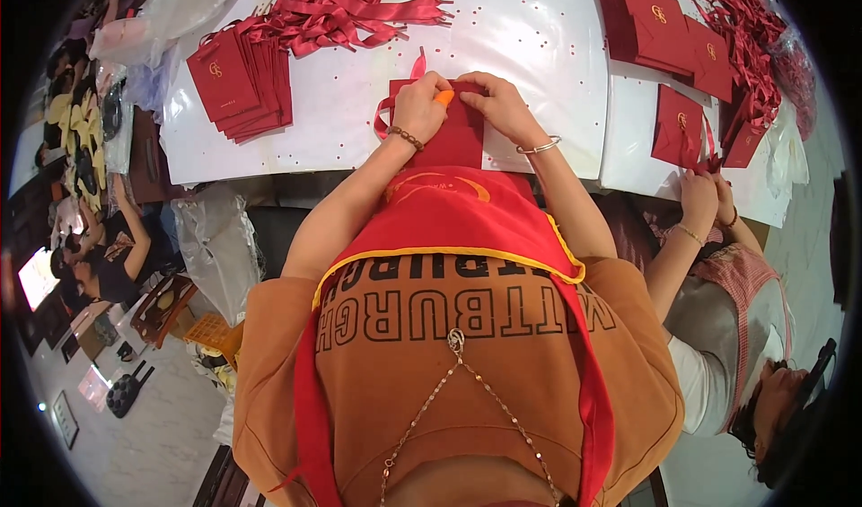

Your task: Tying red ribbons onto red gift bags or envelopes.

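Closest in, just off the near edge of the table (332, 121): a brown shirt (431, 399) under a red apron (431, 224) with yellow trim. At that near edge: a red paper bag (460, 143), lying flat, lower end meeting the apron, upper part between both hands. Gripped at its upper left by the left hand (418, 112), fingers curled in on it, with an orange piece (444, 97) showing by the thumb, too small to identify. Pinched near its upper right corner by the right hand (498, 108), between thumb and fingertips. Looping out leftward from under the left hand: a red ribbon (382, 116); impossible to tell whether also caught in the fingers.

Along the near edge, past the seam toward the right: a co-worker's hands (703, 197), close together just below an emblem-marked bag (675, 125), grip unclear. Near the table's left edge, well apart from the hands: a fanned stack of red bags (223, 76). Farther, toward the far edge: a heap of loose ribbons (332, 4), beyond and left of the red paper bag. Past the seam, toward the far right corner: piled bags (646, 26) beside a second ribbon heap (732, 40).
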The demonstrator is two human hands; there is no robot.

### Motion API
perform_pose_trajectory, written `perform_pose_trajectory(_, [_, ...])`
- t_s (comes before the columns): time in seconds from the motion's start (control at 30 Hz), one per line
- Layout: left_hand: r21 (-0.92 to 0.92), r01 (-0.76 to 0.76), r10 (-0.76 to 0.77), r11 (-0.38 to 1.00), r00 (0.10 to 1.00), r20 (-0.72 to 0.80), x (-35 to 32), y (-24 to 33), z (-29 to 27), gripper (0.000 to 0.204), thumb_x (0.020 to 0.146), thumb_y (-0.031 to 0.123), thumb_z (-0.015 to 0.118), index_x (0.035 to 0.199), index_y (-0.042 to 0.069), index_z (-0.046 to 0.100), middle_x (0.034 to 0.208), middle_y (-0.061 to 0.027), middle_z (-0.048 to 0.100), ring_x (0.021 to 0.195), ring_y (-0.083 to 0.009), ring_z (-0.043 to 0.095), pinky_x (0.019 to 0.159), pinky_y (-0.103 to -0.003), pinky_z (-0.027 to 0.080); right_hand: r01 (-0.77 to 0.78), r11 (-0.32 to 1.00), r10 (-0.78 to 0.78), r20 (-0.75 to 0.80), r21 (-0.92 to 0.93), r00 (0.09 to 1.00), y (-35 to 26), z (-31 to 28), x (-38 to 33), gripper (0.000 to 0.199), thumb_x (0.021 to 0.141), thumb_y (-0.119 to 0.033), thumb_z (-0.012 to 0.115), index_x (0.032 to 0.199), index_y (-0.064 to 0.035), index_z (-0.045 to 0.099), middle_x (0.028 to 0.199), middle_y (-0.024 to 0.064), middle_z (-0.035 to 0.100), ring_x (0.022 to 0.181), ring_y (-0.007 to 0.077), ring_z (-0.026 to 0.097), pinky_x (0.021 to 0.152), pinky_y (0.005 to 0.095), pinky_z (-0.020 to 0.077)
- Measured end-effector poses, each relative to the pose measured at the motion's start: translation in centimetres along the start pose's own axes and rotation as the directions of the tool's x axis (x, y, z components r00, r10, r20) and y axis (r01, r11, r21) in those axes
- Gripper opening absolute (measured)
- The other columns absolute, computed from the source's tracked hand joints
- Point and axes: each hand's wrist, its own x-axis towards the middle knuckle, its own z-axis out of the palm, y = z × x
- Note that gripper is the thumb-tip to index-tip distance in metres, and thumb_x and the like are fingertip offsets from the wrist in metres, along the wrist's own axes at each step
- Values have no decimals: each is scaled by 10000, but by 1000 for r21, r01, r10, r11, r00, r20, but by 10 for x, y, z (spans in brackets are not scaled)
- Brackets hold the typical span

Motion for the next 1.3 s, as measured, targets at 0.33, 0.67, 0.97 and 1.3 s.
perform_pose_trajectory(0.33, [-299, 232, -184, 926, 967, 178, -1, 18, -4, 239, 790, 16, 542, 1027, -7, 527, 625, -58, 572, 482, -94, 520, 444, -225, 426, 78, 997, -78, -4, 1, 997, 3, -2, -2, 255, 803, -92, 546, 1047, -28, 585, 947, 127, 617, 863, 195, 577, 785, 279, 439])
perform_pose_trajectory(0.67, [-487, 219, -205, 845, 975, 83, -7, 15, 5, 231, 817, -2, 511, 1048, -3, 535, 644, -59, 572, 508, -95, 531, 469, -214, 447, 31, 999, -32, -30, -42, 999, 0, -5, -5, 207, 830, -114, 557, 1018, -30, 580, 835, 35, 606, 732, 117, 536, 675, 258, 438])
perform_pose_trajectory(0.97, [85, -181, 192, 980, 970, -152, -7, 3, 25, 257, 794, -8, 513, 1049, 25, 525, 634, -65, 573, 501, -116, 546, 456, -247, 439, 111, 971, -125, -56, -212, 991, 3, -4, -3, 238, 808, -100, 574, 1031, -17, 572, 765, 68, 597, 651, 106, 524, 606, 246, 437])
perform_pose_trajectory(1.3, [-397, 201, -233, 896, 972, -33, -12, 24, 23, 213, 763, -35, 473, 970, 14, 483, 638, -99, 576, 576, -177, 603, 497, -285, 461, 112, 958, -140, -88, -264, 986, -1, -9, -4, 209, 730, -111, 611, 924, -31, 604, 736, 161, 619, 685, 308, 598, 630, 359, 464])
